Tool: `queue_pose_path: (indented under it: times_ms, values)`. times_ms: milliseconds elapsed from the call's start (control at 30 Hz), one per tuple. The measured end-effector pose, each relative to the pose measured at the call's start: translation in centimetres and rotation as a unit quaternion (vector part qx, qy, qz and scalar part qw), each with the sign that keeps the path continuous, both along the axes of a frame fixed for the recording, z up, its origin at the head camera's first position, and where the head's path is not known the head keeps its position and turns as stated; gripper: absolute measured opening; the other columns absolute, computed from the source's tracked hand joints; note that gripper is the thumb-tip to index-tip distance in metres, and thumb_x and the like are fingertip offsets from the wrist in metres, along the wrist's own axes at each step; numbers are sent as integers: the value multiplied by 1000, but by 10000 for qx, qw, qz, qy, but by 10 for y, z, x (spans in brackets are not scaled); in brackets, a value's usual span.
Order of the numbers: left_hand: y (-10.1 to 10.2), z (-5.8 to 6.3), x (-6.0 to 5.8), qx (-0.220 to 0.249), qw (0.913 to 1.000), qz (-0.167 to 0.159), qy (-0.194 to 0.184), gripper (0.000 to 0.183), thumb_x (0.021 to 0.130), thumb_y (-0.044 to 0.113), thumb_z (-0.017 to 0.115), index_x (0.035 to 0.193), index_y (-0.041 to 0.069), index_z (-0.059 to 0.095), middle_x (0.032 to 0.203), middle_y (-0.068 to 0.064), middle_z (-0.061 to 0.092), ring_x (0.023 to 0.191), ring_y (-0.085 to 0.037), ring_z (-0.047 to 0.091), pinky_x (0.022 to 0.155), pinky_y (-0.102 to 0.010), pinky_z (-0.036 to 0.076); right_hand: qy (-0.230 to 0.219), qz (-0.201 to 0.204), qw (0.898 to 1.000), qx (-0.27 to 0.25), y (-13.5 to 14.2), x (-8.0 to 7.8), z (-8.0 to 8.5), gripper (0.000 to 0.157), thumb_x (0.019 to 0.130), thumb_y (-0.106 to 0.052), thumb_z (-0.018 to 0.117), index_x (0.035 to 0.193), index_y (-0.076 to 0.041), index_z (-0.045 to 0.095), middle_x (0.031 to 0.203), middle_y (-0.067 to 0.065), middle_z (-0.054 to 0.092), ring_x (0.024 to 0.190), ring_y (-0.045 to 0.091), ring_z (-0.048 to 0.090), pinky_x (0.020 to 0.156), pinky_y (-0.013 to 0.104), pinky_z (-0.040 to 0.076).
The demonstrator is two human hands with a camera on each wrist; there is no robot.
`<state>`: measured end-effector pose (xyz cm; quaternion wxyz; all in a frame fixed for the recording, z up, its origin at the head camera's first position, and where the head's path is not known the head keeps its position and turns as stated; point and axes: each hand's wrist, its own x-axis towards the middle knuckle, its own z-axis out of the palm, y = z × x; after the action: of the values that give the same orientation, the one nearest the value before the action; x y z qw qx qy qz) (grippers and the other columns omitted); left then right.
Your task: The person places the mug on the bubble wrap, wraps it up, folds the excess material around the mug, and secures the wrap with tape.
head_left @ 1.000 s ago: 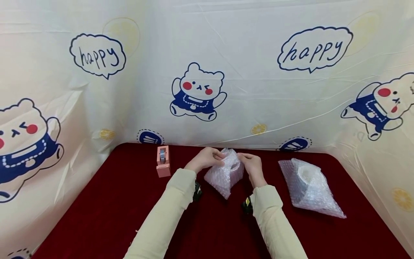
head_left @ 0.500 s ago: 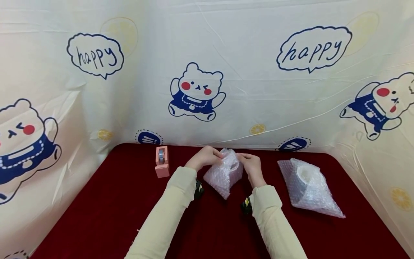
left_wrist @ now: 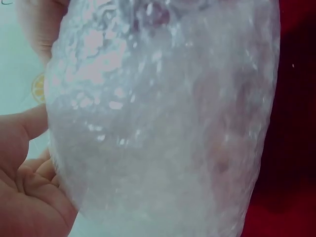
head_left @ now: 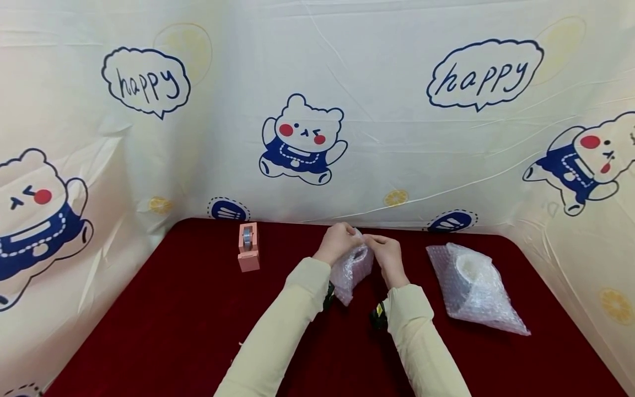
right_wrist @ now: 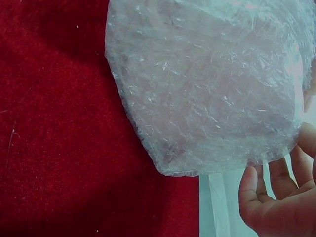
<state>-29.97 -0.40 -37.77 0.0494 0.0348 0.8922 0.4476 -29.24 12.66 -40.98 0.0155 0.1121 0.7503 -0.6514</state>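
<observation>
A cup-like thing with a round opening, wrapped in bubble wrap point(head_left: 349, 274), stands toward the back middle of the table. My left hand point(head_left: 339, 242) pinches the wrap at its upper edge, fingertips close to those of the right hand. From the right side, my right hand point(head_left: 388, 256) pinches the same upper edge. The bubble wrap point(left_wrist: 163, 123) fills most of the left wrist view, with curled left fingers point(left_wrist: 37, 173) along its edge. In the right wrist view, the right thumb and fingers point(right_wrist: 249, 185) meet the rim of the wrap; some fingertips are hidden behind it.
A pink tape dispenser point(head_left: 249, 259) with a roll of tape stands at the back left. Another bubble-wrapped parcel point(head_left: 476, 286), showing a round white rim, lies on the right. Dark red cloth point(head_left: 163, 325) covers the table, and a printed white curtain point(head_left: 387, 138) hangs behind.
My left hand has moved right along the bubble wrap, toward the right hand, and now covers its upper left part. The right hand has stayed nearly still.
</observation>
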Motion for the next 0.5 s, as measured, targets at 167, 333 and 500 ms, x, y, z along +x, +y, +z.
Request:
queue_pose_path:
  times_ms: [167, 333, 500]
  values:
    - [1, -3, -1, 176, 9995, 264, -51, 29, 85, 17, 72, 109, 0, 68, 112, -14, 69, 104, -27, 64, 87, -36, 54, 25, 15, 10000, 20, 0, 1, 1, 38, 94, -20, 60, 123, 4, 61, 135, 21, 54, 129, 32, 46, 110, 46, 38]
    - [-6, -5, -5, 366, 9990, -118, -206, 30, 87, 17, 69, 113, 1, 65, 112, -15, 68, 104, -26, 64, 86, -35, 54, -16, 10, 10000, 54, 0, 0, 1, 37, 94, -21, 60, 123, 3, 62, 135, 20, 55, 130, 32, 46, 110, 46, 37]
    - [-24, -5, -13, 682, 9900, -1044, -654, 34, 90, 9, 59, 124, 3, 60, 128, -15, 61, 121, -27, 55, 103, -39, 46, -46, -108, 9999, 67, -1, -1, 1, 35, 94, -19, 61, 121, 3, 63, 131, 20, 58, 123, 30, 52, 106, 42, 42]
